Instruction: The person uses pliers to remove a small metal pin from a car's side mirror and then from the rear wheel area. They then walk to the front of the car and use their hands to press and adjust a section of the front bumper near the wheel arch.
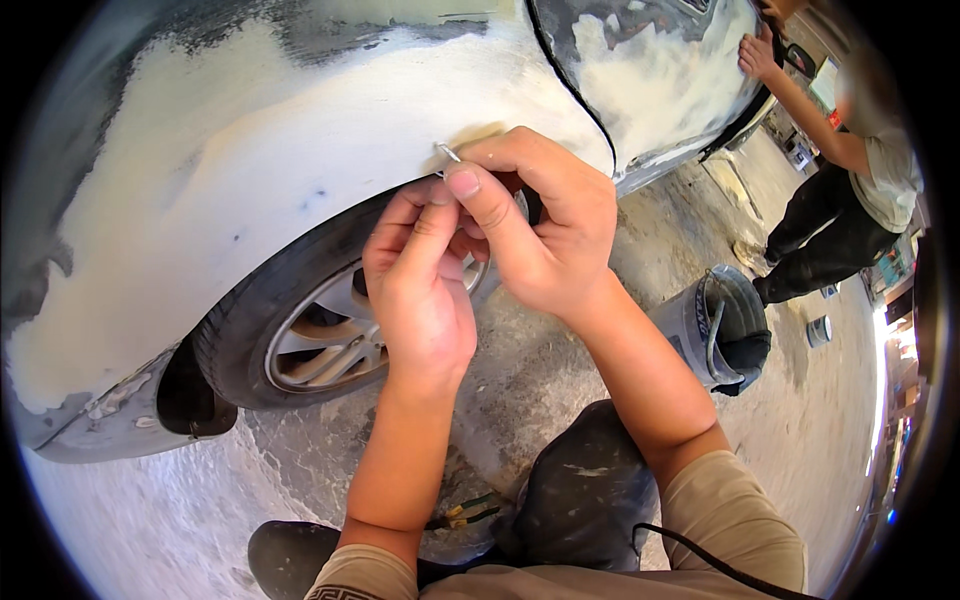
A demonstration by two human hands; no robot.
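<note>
Both hands meet in front of the car's fender [250, 120], just above the wheel arch. Between the thumb and bent forefinger of my right hand [550, 215] a small, thin silvery metal piece [448, 153] is pinched, its upper end sticking out. My left hand [425, 290] is closed right beside it, thumb against fingers, near the lower end of the piece. Whether those fingers hold part of it is hidden. Cream-coloured filler covers much of the fender, with grey showing around it. Behind the hands stands the wheel [330, 335] with its black tyre and silver spokes.
A grey bucket [690, 325] with dark cloth in it stands on the concrete floor to the right, and a small can [819, 331] farther off. Another person [850, 180] touches the car's door. A yellow-and-black-handled tool [465, 515] lies by my knee [585, 480].
</note>
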